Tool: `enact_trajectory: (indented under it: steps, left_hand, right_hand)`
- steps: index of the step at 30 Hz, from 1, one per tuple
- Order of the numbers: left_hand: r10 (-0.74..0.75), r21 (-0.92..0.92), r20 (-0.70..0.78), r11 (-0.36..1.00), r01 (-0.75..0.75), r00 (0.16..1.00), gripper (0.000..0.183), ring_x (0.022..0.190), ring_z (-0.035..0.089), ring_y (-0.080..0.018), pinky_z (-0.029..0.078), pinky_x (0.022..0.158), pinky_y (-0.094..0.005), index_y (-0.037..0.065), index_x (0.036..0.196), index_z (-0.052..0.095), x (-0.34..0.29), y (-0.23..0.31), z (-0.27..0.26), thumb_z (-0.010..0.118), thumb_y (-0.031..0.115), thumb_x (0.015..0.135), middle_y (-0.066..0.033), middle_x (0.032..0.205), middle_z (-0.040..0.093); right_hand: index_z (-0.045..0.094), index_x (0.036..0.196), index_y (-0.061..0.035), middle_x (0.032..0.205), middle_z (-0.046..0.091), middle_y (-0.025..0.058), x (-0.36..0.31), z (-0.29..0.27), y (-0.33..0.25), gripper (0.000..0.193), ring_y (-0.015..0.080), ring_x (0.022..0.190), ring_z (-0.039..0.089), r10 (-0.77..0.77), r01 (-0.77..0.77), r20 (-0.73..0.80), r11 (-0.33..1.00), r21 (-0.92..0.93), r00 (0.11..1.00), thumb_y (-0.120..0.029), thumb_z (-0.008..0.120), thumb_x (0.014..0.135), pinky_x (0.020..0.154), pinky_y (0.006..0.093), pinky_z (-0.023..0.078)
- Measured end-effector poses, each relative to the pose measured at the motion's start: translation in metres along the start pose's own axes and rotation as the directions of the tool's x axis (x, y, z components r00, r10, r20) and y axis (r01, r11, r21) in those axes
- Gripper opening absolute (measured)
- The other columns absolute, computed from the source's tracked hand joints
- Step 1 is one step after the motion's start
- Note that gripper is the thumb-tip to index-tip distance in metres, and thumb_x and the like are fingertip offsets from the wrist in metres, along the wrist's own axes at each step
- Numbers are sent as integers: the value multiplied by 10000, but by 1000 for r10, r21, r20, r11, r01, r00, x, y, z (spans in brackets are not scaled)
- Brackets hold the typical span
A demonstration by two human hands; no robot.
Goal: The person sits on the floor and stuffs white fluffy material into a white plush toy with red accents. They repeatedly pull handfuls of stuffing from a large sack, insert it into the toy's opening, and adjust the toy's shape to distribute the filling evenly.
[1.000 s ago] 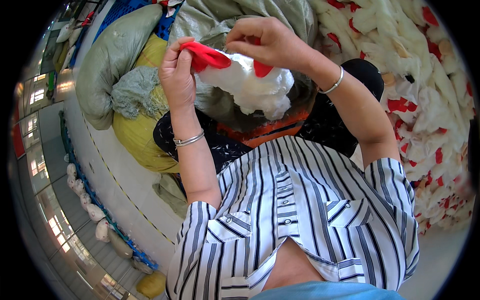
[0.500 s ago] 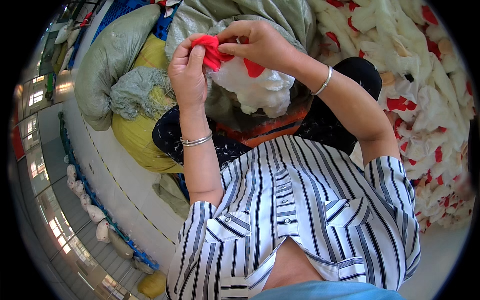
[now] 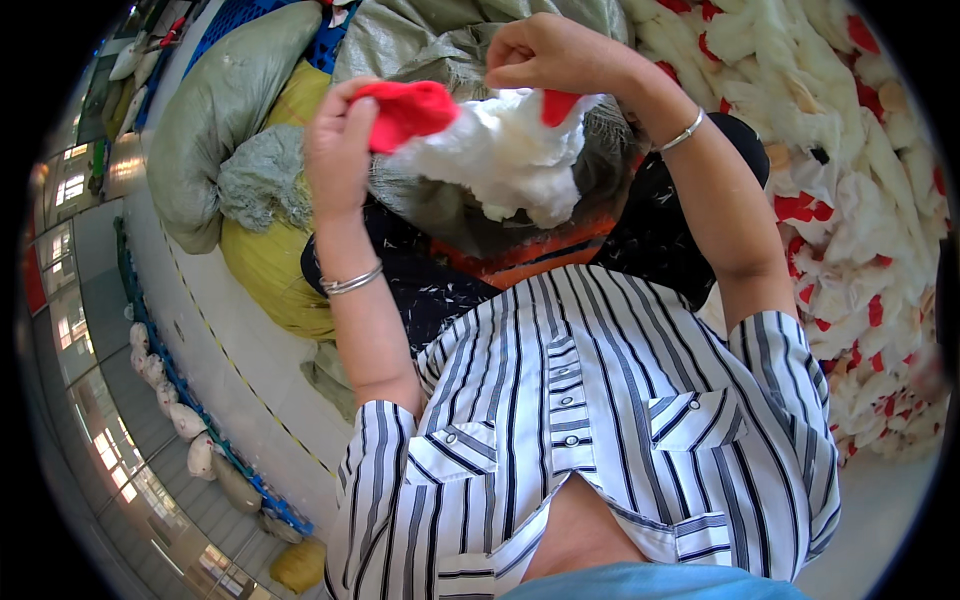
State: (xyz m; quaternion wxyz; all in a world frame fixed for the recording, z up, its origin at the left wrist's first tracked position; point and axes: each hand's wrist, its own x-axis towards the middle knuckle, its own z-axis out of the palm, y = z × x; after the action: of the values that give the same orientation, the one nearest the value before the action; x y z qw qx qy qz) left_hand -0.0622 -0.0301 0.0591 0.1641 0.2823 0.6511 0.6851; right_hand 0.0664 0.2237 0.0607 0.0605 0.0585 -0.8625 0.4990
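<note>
A white fluffy plush piece with red fabric parts hangs before me, above my lap. My left hand is closed on its red fabric part, pinched between thumb and fingers. A second red flap stands up at the plush's right side. Just above that flap, my right hand is raised with its fingers curled in. Whatever those fingers hold, if anything, I cannot make out.
A grey-green woven sack lies beyond the plush. To the left are a stuffed green sack and a yellow sack. A large heap of white plush pieces with red bits fills the right side.
My hands have moved apart. The left went left and slightly down, keeping the red fabric, which is now stretched out smooth; the right came off it, going up and right.
</note>
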Motion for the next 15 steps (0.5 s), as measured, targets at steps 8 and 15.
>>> enact_trajectory:
  steps: [8,15]
  left_hand:
    - [146,-222,82,967,-125,986,238,908,656,-146,544,814,-294,-12,1160,599,-5,43,35,520,59,947,-102,1038,677]
    - [-101,-320,-44,944,81,994,285,899,627,-129,500,757,-276,38,1238,563,13,-15,0,530,125,969,-41,1024,674]
  right_hand:
    - [585,1238,-52,978,680,158,10,80,10,529,285,794,651,200,-100,548,973,-208,812,-393,696,849,732,368,514]
    - [619,1005,25,911,650,160,41,44,90,244,234,775,636,225,-222,-63,974,48,972,-183,570,886,706,377,510]
